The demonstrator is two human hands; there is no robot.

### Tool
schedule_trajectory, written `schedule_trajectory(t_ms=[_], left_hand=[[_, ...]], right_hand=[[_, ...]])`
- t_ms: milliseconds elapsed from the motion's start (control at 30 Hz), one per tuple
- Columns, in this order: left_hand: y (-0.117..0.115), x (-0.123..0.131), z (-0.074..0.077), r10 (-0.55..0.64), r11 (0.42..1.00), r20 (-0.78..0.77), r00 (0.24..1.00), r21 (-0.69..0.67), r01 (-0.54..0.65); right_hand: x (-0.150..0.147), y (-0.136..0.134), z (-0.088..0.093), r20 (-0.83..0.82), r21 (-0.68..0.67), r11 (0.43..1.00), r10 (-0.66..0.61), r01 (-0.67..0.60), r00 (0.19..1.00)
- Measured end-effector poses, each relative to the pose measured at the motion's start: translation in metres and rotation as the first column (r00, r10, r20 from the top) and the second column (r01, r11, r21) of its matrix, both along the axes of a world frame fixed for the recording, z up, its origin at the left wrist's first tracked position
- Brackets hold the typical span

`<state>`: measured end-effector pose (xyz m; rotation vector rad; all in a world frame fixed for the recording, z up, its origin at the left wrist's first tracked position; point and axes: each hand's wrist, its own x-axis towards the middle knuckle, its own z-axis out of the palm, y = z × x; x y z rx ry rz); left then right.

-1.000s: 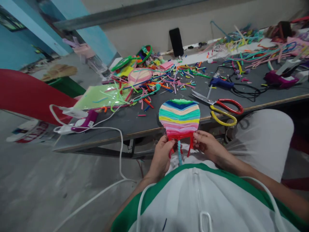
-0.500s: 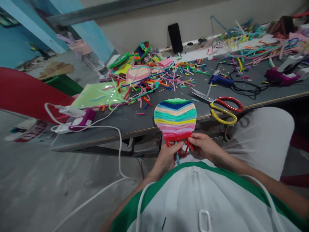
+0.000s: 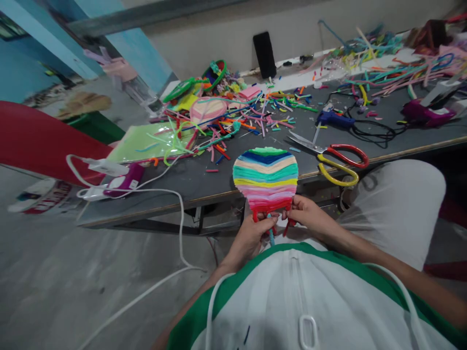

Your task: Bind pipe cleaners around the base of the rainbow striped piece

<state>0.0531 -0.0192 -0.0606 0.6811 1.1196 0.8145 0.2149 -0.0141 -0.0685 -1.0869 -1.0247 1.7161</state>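
A balloon-shaped craft piece [image 3: 265,176] of striped fuzzy pipe cleaners, green and blue at the top and red at the bottom, is held upright between my hands at the table edge. My left hand [image 3: 251,237] grips its lower left end, thumb over a light blue pipe cleaner [image 3: 271,235] that hangs down. At the lower right corner, my right hand [image 3: 307,213] pinches the red part, where short red ends dangle. Some fingertips are hidden behind the piece. Scissors [image 3: 326,154] with one red and one yellow handle lie open to the right, over the table's front edge.
Pipe cleaner scraps [image 3: 262,116] cover the middle of the dark table [image 3: 175,182]. Behind the scissors is a blue glue gun [image 3: 333,118] with a black cord. A black phone [image 3: 264,54] leans on the wall. A white cable [image 3: 181,223] hangs off the table's left part.
The red ends at the bottom right have shifted slightly as my right fingers moved down around them. The craft piece stays nearly in place, and my left hand keeps its hold.
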Motion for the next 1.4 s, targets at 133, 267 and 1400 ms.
schedule_trajectory(t_ms=[133,267,1400], left_hand=[[0.000,-0.015,0.005,-0.125,0.992,0.083,0.989,-0.010,0.126],[0.002,-0.031,0.010,-0.163,0.986,0.066,0.984,0.041,0.161],[0.014,-0.043,0.011,0.032,0.992,0.073,0.997,0.123,-0.041]], right_hand=[[0.006,0.001,-0.003,-0.035,0.088,0.994,0.070,-0.067,0.997],[0.006,0.000,0.001,-0.042,0.105,0.993,0.059,-0.055,0.997],[0.004,-0.002,-0.010,0.035,0.109,0.993,0.045,-0.049,0.998]])
